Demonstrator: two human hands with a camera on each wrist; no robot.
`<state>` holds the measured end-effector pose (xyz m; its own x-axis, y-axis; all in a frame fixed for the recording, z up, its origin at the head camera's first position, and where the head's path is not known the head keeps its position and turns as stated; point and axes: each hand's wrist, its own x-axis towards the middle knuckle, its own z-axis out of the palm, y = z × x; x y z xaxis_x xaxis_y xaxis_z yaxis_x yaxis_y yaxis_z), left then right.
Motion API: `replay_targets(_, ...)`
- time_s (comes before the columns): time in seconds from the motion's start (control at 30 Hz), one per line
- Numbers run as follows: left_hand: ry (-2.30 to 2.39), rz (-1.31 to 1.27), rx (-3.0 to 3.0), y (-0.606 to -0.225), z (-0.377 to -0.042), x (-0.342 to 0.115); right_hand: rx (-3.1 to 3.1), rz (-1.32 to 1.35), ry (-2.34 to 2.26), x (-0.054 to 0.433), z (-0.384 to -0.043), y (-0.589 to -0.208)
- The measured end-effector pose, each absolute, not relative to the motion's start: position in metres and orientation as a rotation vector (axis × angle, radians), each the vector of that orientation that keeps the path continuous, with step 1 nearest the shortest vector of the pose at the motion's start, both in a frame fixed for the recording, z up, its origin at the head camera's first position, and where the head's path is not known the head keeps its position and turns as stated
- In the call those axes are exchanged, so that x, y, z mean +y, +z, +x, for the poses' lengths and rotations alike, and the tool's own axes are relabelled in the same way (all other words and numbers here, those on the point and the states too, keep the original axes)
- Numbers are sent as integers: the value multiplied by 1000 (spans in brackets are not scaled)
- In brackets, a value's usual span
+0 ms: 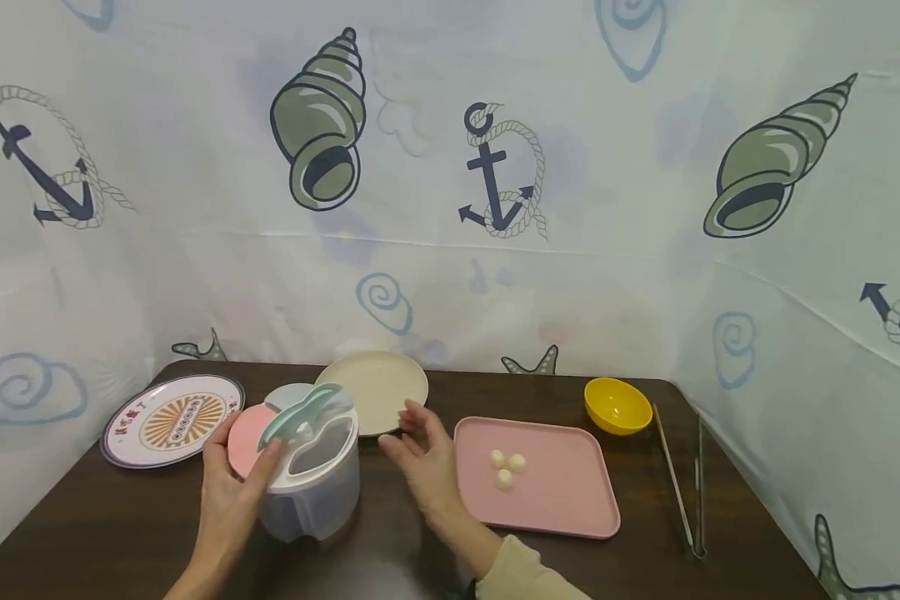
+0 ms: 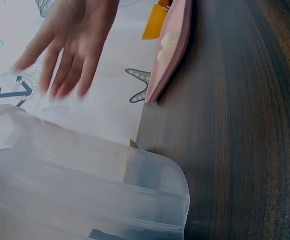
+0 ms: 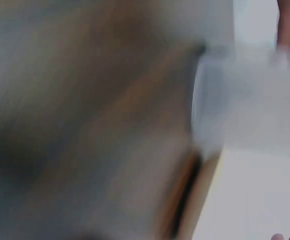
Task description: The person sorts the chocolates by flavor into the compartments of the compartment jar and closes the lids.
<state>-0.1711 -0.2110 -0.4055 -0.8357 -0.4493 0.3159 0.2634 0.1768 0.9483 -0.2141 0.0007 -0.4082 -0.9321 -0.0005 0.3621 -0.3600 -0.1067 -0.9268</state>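
Observation:
A translucent storage container (image 1: 318,500) stands on the dark table, its white top fitted with coloured lids. Its pink lid (image 1: 249,435) lies flat, while a mint-green lid (image 1: 300,410) is tilted up over the top beside an uncovered opening. My left hand (image 1: 228,492) grips the container's upper left side, thumb by the pink and mint lids. Between container and pink tray, my right hand (image 1: 429,467) hangs in the air with loosely bent fingers and holds nothing. The left wrist view shows the container wall (image 2: 85,175) close up; the right wrist view is blurred.
Three small pale balls (image 1: 505,477) sit on the pink tray (image 1: 562,500). Behind stands a yellow bowl (image 1: 618,407), with metal tongs (image 1: 697,500) at the right. A cream plate (image 1: 382,392) lies behind the container, a patterned plate (image 1: 138,450) at the left.

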Motion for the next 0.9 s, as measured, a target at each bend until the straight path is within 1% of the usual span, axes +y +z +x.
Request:
replay_targets(0.13,-1659,195,-1925,-403,-170,-217,-1773,160,2032,59,-236,-399)
replay_targets(0.3,-1674,202,-1898,-402,-169,-220,-1656,-187,1764,164,-257,-401)
replay_targets(0.4,-1747,169,-1838,-402,-170,-218,-1638,-382,1628,223,-256,-407)
replay_targets(0.5,-1824,133,-1770,-402,-171,-216,-1732,-537,1498,267,-247,-414)
replay_targets(0.67,-1863,110,-1742,-403,-173,-214,-2009,-688,1289,309,-230,-423)
replay_targets(0.9,-1862,117,-1770,-403,-175,-210,-2364,-803,1161,330,-215,-433)
